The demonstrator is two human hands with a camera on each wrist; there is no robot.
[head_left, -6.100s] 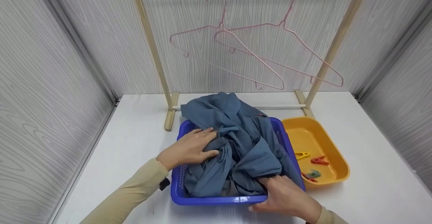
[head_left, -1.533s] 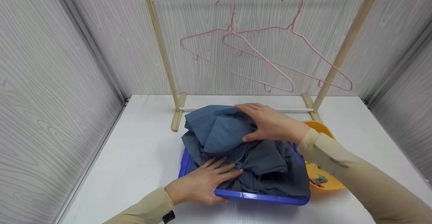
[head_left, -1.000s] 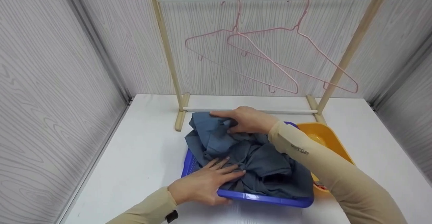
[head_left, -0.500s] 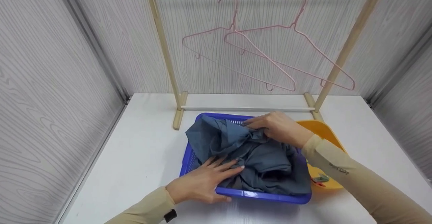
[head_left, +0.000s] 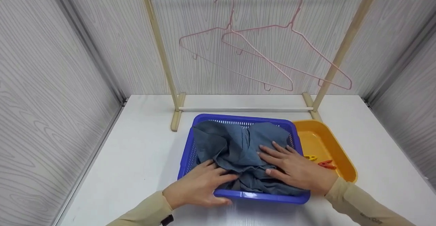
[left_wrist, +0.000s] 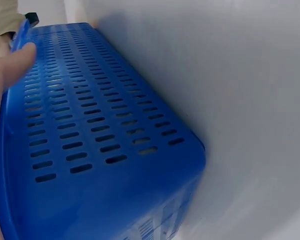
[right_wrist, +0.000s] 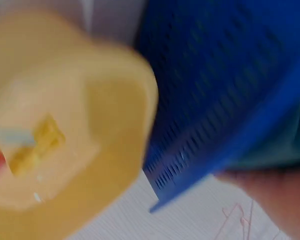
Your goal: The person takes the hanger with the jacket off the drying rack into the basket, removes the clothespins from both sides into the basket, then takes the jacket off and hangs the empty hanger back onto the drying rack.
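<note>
A heap of blue-grey cloth [head_left: 238, 151] lies crumpled in the blue plastic basket [head_left: 190, 144]. My left hand [head_left: 201, 185] straddles the basket's near left rim: its extended fingers rest on the cloth, partly tucked at a fold, and its thumb lies outside the rim. The left wrist view has that thumb against the slotted wall [left_wrist: 80, 110]. Flat on the cloth's right side, my right hand [head_left: 296, 168] presses with fingers spread. Only a blurred part of the right hand [right_wrist: 270, 195] shows past the basket's rim in the right wrist view.
Right of the basket stands a yellow tray [head_left: 340, 158], holding a red clothespin [head_left: 327, 164] and a yellow clothespin [head_left: 310, 158]. Behind, a wooden rack [head_left: 160, 55] with a white rail carries two pink hangers [head_left: 231, 30]. Patterned side walls [head_left: 61, 83] flank the white table.
My right hand has drawn back toward me from the basket's far side and lies flat on the cloth. The cloth, once overhanging the far rim, is folded inside. My left hand stays at the rim.
</note>
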